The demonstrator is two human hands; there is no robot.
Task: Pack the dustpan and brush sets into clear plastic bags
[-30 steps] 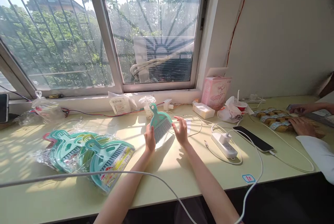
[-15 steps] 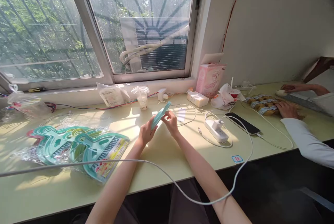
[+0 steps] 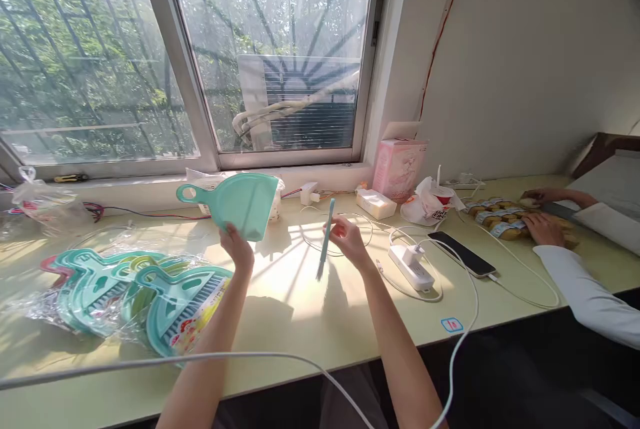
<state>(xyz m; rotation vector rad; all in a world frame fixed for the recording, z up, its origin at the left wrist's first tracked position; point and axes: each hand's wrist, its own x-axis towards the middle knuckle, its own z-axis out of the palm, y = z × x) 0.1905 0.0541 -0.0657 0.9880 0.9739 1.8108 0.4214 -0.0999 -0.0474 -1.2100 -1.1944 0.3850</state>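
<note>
A teal dustpan [image 3: 245, 205] is held up off the table in my left hand [image 3: 237, 247], which grips its lower edge; its looped handle points left. My right hand [image 3: 349, 239] pinches a small teal hand brush [image 3: 327, 242], seen edge-on with its bristle end down, above the table. The two pieces are apart from each other. To the left of my left forearm lie several packaged dustpan-and-brush sets [image 3: 175, 305] in clear plastic, mostly teal, with some green and pink.
A white cable crosses in front of my forearms. To the right are a power strip [image 3: 411, 269], a phone [image 3: 463, 254] and a pink box [image 3: 400, 169]. Farther right, a co-worker's hands touch brown bundles with labels [image 3: 500, 217]. The table [image 3: 280, 349] ends close to my body.
The dustpan and the brush, together between my hands before, are now separated. My left hand has moved left and up with the dustpan; my right hand holds the brush slightly farther right.
</note>
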